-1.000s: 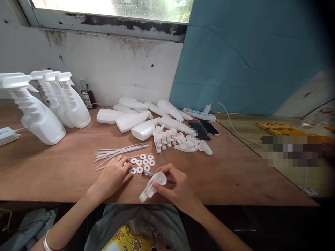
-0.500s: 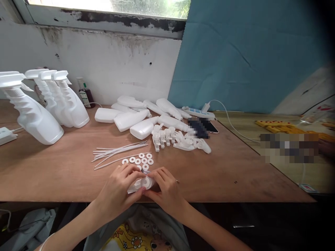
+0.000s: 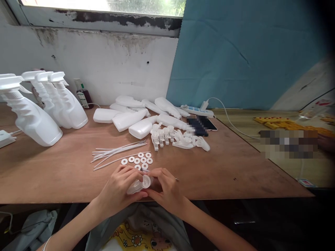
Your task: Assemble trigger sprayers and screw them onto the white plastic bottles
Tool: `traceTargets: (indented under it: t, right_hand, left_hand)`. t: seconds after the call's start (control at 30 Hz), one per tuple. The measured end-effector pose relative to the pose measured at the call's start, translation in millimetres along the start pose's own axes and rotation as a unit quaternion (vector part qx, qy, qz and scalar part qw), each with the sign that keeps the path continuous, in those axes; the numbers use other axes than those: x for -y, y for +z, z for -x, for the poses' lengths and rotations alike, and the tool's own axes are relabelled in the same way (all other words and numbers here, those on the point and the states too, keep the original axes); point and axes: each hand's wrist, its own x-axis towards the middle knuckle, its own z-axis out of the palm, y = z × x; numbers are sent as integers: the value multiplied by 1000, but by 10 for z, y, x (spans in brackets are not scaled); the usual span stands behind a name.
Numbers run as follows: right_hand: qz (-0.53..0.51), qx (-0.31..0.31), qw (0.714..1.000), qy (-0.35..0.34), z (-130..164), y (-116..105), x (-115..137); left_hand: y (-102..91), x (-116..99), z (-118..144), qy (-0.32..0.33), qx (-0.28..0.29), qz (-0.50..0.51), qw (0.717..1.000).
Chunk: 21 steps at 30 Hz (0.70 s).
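Near the table's front edge, my left hand [image 3: 119, 185] is closed around the body of a white spray trigger head [image 3: 134, 187]. Its round collar [image 3: 146, 181] faces up, and a ring shape shows inside. The thumb and fingers of my right hand [image 3: 167, 186] grip that collar from the other side. A slim pen-like tool [image 3: 144, 170] passes behind my right fingers; whether it is held or lying down I cannot tell. Just beyond my hands lie several flat white washers [image 3: 143, 160] and a bundle of thin white tubes [image 3: 117, 151].
Several trigger heads [image 3: 163, 136] lie mid-table, before a heap of white bottles [image 3: 141, 127]. Assembled spray bottles [image 3: 69, 104] stand at the left, by a dark bottle [image 3: 83, 94]. Phones [image 3: 206, 123] and a power strip [image 3: 197, 111] sit at the back right.
My right fingers have shifted slightly on the collar, and its hollow inside shows more clearly. The collar has tilted a little. The view has shifted slightly.
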Motion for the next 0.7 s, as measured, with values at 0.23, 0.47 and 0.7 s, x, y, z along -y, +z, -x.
traceTargets:
  t: [0.23,0.47,0.7]
  right_hand:
    - [6,34,997,-66,-46,-38,1]
    - [16,64,994,-84,-55,-67,-43]
    - [26,71,993,-88,-71,-63,-64]
  left_hand:
    - [-18,12,15,36,-7,-6,999]
    - [13,42,22,86,-18,-45,995]
    - [41,83,27,76,-4,-35,996]
